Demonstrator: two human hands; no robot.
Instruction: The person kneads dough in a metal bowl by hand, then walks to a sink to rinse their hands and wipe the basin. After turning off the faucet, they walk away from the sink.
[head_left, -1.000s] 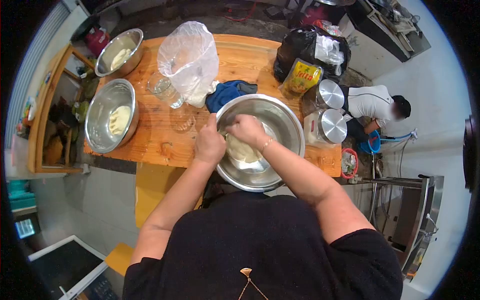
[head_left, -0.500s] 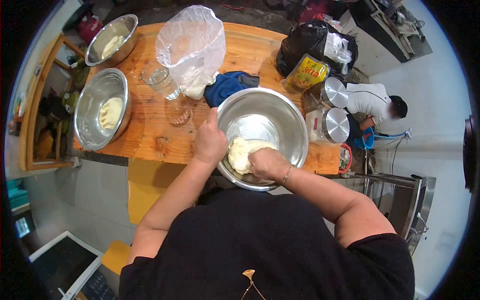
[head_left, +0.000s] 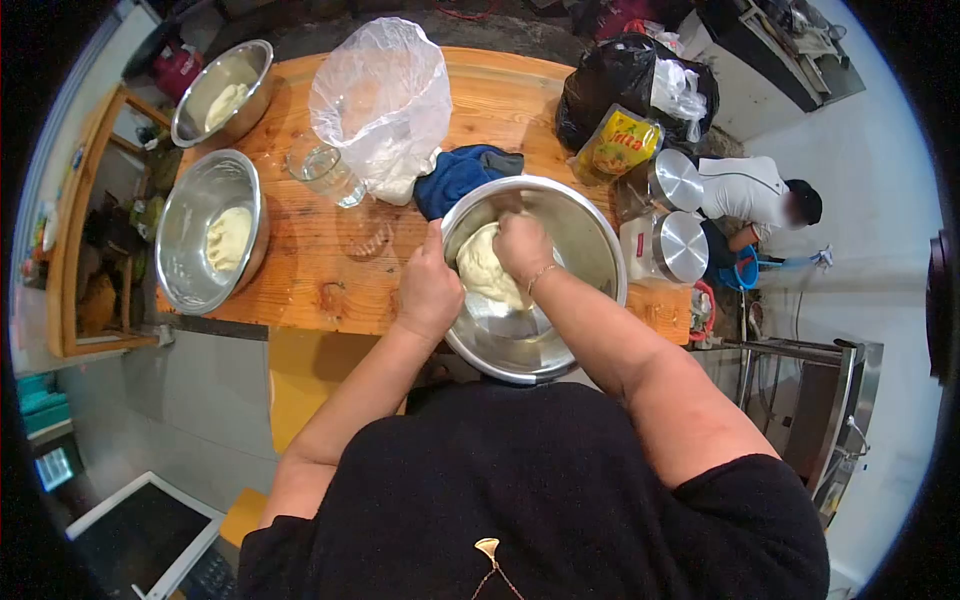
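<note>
A large steel bowl [head_left: 585, 290] stands at the front edge of the wooden table, with pale dough [head_left: 482, 262] along its left side. My left hand [head_left: 431, 285] grips the bowl's left rim. Inside the bowl, my right hand [head_left: 524, 245] is closed on the dough at its upper right, with the fingers curled into it. A blue cloth [head_left: 455, 182] lies against the bowl's far left side.
At the left stand two more steel bowls [head_left: 180, 250] [head_left: 250, 108] with dough. A glass jug [head_left: 325, 172], a plastic bag [head_left: 385, 95], a black bag [head_left: 590, 90], a yellow pouch [head_left: 622, 145] and lidded canisters [head_left: 682, 247] are on the table [head_left: 500, 75]. Another person [head_left: 740, 190] bends at the right.
My right hand has moved from the near part of the bowl to its far side. The dough has shifted away from me and is now more spread out. My left hand still holds the rim.
</note>
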